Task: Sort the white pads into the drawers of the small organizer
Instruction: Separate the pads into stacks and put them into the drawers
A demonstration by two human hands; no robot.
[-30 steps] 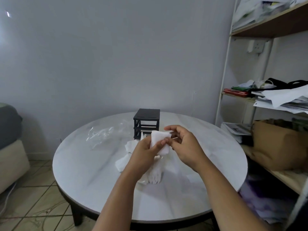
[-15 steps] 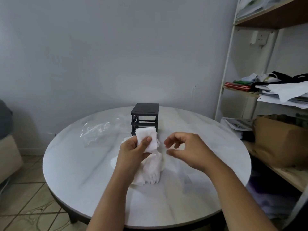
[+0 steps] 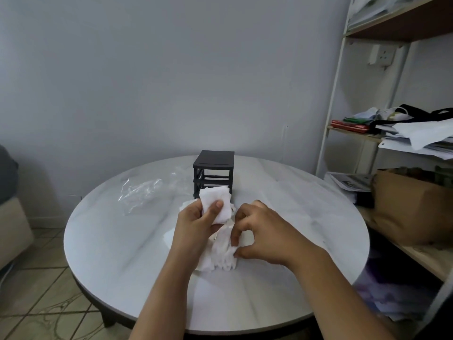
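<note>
You have before you a round table [image 3: 122, 253] with a pale marble-look top. A crumpled clear plastic bag [image 3: 142, 192] lies on its far left part. At your right stands a shelf unit [image 3: 328, 143] with white posts. It holds a red book [image 3: 350, 125], loose papers [image 3: 421, 136] and, lower, a brown cardboard box [image 3: 411, 204]. A wall socket [image 3: 382, 54] sits behind it. At your left, a sofa [image 3: 12, 217] stands on the tiled floor [image 3: 36, 303].

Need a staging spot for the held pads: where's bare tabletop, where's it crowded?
Bare: the table right of the organizer and right hand, out to the rim; also near-left, between plastic wrap, pad pile and front rim. Crowded: the centre, where the left hand grips held pads in front of the organizer and the right hand pinches the pile.
</note>
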